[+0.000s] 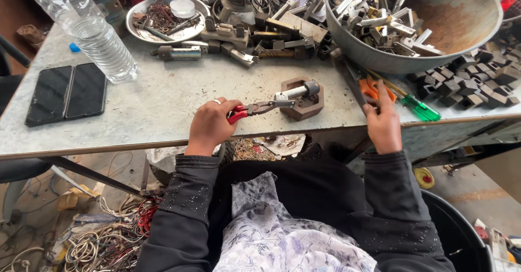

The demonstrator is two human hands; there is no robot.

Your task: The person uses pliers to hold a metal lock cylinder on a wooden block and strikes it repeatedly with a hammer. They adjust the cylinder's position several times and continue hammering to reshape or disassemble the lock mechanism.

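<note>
The left hand [209, 125] grips red-handled pliers [255, 109], jaws pinching a small metal cylinder [296, 92] — stiff, likely heavy — seated in a hexagonal block [304, 105]; the right hand [383, 124] closes on orange-handled cutters [373, 89].

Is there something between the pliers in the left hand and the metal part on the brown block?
Nothing visible. The pliers in the left hand already reach the metal part lying on the block; bare table surrounds them.
</note>
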